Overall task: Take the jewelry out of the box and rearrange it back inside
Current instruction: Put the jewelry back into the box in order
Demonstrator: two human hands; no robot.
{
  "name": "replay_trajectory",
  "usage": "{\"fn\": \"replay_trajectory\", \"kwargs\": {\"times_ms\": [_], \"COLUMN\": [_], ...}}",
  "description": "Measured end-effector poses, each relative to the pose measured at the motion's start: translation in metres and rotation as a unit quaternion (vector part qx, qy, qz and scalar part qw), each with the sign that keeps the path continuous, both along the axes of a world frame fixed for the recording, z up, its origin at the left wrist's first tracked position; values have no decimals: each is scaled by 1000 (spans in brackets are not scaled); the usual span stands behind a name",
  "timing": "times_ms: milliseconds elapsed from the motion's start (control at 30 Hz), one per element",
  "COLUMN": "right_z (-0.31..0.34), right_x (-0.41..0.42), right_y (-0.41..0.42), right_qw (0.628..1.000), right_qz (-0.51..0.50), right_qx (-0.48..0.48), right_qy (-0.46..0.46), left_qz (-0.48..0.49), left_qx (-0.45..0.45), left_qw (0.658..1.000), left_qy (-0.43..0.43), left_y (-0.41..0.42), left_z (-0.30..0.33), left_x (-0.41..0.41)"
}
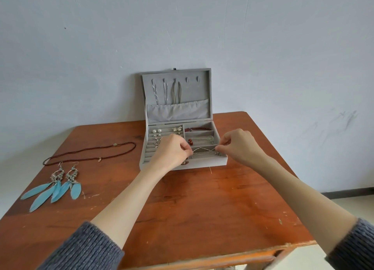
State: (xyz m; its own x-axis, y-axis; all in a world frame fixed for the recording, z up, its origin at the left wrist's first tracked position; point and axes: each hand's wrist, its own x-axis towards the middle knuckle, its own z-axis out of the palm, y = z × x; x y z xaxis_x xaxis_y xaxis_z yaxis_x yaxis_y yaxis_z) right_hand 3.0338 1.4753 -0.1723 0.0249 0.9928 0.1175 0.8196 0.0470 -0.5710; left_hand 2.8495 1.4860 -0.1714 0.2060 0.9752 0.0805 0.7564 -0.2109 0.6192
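Left hand (172, 150): it hovers over the front of the jewelry box, fingers curled, the fingertips pinching the left end of a thin silver chain.
Right hand (238, 145): it is above the right front corner of the box, fingers curled, thumb and forefinger pinching the right end of the same chain.
Silver chain (204, 150): it is stretched between the two hands, just above the front right compartment; part of it hangs down into this compartment.
Jewelry box (206, 164): grey, lid open and upright, it stands at the far side of the surface close to the wall.
Box lid (209, 87): three chains hang from the hooks, their lower ends go into a fabric pocket.
Left half of the box: ring rows with pearl studs (157, 131) and other small earrings.
Right compartments: a dark red bead bracelet (197, 128) in the back one; a thin chain with red beads (190, 142) in the middle one.
Surface (202, 205): brown wood, scratched.
Dark cord necklace (91, 151): it lies on the surface to the left of the box, apart from it.
Blue feather earrings (54, 185): a pair, lying side by side nearer than the cord necklace.
Sleeves: grey knit, pushed up on both forearms.
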Motion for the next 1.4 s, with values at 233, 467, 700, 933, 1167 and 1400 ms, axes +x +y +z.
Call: {"fn": "replay_trajectory", "kwargs": {"times_ms": [233,467,700,933,1167,1400], "right_z": [4,4,7,13,18,12], "right_x": [-4,-6,-8,-20,-83,-157], "right_y": [2,4,3,-10,-9,4], "right_qw": [999,998,997,994,987,971], "right_qz": [3,-4,1,20,120,202], "right_qx": [-6,-13,-20,22,74,80], "right_qy": [-40,-61,-81,-108,-82,-96], "left_qz": [8,16,7,-49,-4,95], "left_qx": [14,18,20,59,97,45], "left_qw": [1000,999,999,996,994,970], "left_qy": [18,34,47,37,52,220], "left_y": [2,1,0,-13,-17,2], "left_z": [-2,-1,-1,9,10,-8], "left_x": [4,5,7,-12,-86,-166]}}
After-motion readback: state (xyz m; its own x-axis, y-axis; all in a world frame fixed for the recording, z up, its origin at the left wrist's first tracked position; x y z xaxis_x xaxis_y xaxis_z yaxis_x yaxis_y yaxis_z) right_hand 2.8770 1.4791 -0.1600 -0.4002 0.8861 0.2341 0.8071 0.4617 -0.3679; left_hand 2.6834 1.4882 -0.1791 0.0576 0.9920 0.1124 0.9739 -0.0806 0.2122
